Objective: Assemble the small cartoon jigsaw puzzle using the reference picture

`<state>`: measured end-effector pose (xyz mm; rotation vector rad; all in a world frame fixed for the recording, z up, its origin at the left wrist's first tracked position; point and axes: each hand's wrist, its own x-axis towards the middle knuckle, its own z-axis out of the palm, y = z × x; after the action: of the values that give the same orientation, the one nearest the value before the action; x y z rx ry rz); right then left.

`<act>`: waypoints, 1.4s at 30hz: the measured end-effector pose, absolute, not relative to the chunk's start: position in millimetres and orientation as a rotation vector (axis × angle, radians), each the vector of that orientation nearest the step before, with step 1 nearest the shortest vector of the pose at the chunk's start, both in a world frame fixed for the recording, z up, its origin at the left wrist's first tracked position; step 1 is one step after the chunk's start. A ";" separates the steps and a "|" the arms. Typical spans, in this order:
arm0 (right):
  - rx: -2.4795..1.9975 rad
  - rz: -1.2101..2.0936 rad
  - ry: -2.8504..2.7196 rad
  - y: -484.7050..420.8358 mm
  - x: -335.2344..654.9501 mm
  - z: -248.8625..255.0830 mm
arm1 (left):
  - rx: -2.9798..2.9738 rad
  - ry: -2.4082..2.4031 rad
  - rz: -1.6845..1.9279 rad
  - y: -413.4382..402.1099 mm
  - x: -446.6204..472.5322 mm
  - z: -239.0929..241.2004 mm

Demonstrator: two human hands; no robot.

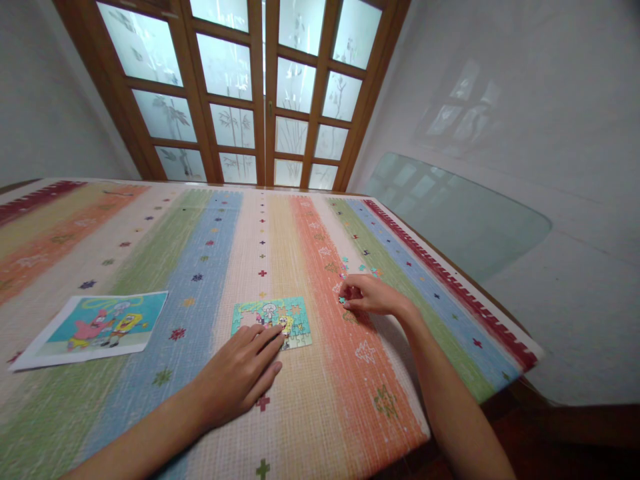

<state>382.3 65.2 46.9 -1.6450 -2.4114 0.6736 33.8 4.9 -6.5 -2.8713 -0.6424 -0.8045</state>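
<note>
A partly assembled jigsaw puzzle (300,331) with a teal cartoon picture lies on the striped tablecloth in front of me, gaps showing in its upper and left parts. My left hand (250,363) rests flat with fingers stretched out, the fingertips over the puzzle's lower left. Off to the right of it, my right hand (369,294) pinches a small teal puzzle piece (342,300) between thumb and fingers, just above the orange stripe. Several loose puzzle pieces (375,272) lie just beyond that hand, some partly hidden by it.
A printed cartoon picture (107,323) on white paper lies at the left. The striped tablecloth (210,413) covers the table, whose right edge runs diagonally near a white wall (575,300). Wooden doors with frosted glass panes (265,100) stand behind the table.
</note>
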 end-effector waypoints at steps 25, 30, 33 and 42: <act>-1.574 0.304 -2.358 66.8 330.0 18.6 | -2.875 -0.643 -0.783 4.7 35.0 -4.6; -1.675 0.078 -2.167 85.6 343.9 14.6 | -2.908 -0.659 -0.807 4.6 34.2 -6.4; -1.804 -0.093 -2.049 97.5 359.6 11.6 | -2.894 -0.650 -0.818 5.1 33.6 -7.2; -1.985 -0.081 -2.030 100.1 373.3 -0.1 | -2.886 -0.662 -0.778 4.4 33.3 -7.9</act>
<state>373.3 100.1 -0.1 -1.9848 -2.0301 -0.0809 33.3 4.4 -7.9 -2.8860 -0.6618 -0.7779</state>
